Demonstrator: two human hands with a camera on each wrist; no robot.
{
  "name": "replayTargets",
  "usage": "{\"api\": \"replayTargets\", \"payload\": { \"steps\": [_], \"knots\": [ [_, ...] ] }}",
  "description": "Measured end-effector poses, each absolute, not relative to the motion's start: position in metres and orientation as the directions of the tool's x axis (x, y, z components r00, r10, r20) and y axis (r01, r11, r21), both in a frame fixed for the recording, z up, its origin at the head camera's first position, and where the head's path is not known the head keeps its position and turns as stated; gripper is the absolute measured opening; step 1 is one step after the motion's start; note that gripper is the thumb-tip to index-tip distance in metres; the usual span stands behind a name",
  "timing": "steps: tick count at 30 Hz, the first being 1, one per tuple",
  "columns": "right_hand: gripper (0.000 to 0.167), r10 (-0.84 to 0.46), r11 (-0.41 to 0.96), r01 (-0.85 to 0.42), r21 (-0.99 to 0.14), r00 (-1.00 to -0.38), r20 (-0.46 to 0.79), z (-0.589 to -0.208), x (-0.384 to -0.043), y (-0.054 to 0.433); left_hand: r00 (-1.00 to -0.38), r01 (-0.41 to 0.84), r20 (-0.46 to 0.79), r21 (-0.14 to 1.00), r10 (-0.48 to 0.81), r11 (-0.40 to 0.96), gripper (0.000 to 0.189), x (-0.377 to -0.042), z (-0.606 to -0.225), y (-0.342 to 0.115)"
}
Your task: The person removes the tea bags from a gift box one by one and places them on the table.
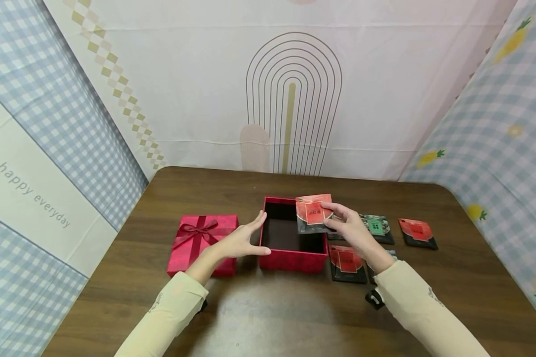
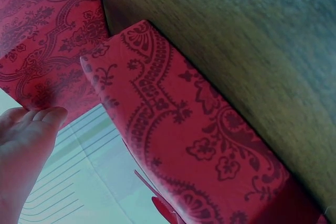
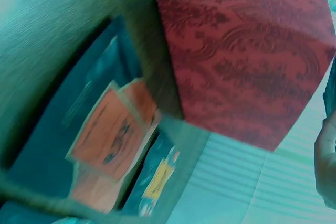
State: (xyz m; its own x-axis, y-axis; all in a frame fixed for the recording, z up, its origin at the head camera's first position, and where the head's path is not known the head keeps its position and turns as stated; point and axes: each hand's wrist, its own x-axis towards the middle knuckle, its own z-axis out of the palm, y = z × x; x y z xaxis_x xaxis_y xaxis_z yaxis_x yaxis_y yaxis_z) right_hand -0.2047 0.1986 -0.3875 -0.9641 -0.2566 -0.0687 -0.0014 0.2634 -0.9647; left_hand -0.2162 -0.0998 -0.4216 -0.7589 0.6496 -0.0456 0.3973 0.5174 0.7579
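An uncovered red patterned box (image 1: 293, 261) with a dark inside stands mid-table. My right hand (image 1: 346, 223) pinches a red and black packet (image 1: 307, 215) by its right side, over the right part of the box. My left hand (image 1: 241, 243) is at the box's left side, fingers extended and thumb spread, holding nothing. In the left wrist view, the left fingertips (image 2: 51, 115) are right at the patterned box wall (image 2: 47, 40). The right wrist view catches only the edge of the right hand (image 3: 326, 161), beside the box (image 3: 247, 56).
Left of the box lies its red lid (image 1: 185, 255) with a dark ribbon bow. On the right are a red and black packet (image 1: 348, 263), a green-labelled packet (image 1: 377, 227), another red one (image 1: 417, 232) and others partly hidden by the right arm. A patterned cloth (image 1: 196, 99) hangs behind the table.
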Motion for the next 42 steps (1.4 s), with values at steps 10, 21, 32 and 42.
{"api": "replayTargets", "payload": {
  "steps": [10, 21, 32, 42],
  "knots": [
    [0.058, -0.237, 0.277, 0.014, -0.961, -0.968, -0.082, -0.391, -0.187, 0.236, -0.760, 0.398, -0.050, 0.752, 0.648, 0.525, 0.095, -0.215, -0.422, -0.100],
    [0.059, -0.231, 0.295, -0.004, -0.955, -0.971, -0.067, -0.397, -0.173, 0.268, -0.767, 0.399, -0.051, 0.744, 0.640, 0.537, 0.094, -0.214, -0.423, -0.100],
    [0.052, -0.197, 0.388, -0.013, -0.922, -0.978, -0.070, -0.405, -0.162, 0.310, -0.767, 0.398, -0.049, 0.745, 0.639, 0.535, 0.094, -0.215, -0.424, -0.101],
    [0.043, -0.184, 0.409, 0.009, -0.913, -0.979, -0.092, -0.418, -0.146, 0.367, -0.764, 0.403, -0.044, 0.747, 0.644, 0.529, 0.095, -0.214, -0.423, -0.100]
  ]
}}
